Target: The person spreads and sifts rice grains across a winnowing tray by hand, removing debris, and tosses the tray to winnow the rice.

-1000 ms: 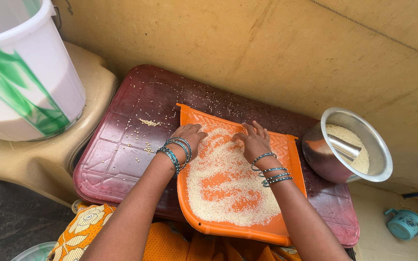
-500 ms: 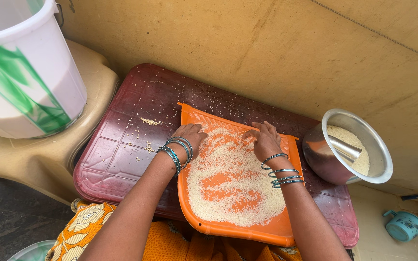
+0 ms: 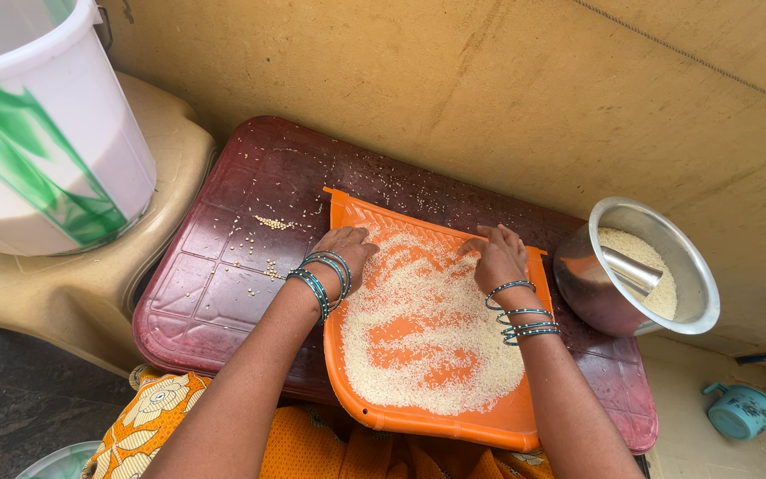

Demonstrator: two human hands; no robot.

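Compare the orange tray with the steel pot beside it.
The orange tray is flat, shallow plastic; the steel pot is deep, round, shiny metal. On the tray the rice is spread thin with bare orange patches; in the pot it lies heaped around a metal scoop. Both hands, left hand and right hand, rest on the tray; none touches the pot. Both stand on the maroon table and hold white rice.

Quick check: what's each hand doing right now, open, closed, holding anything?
Left hand: open, holding nothing, resting at the orange tray's left edge.
Right hand: open, fingers spread on the rice, holding nothing.
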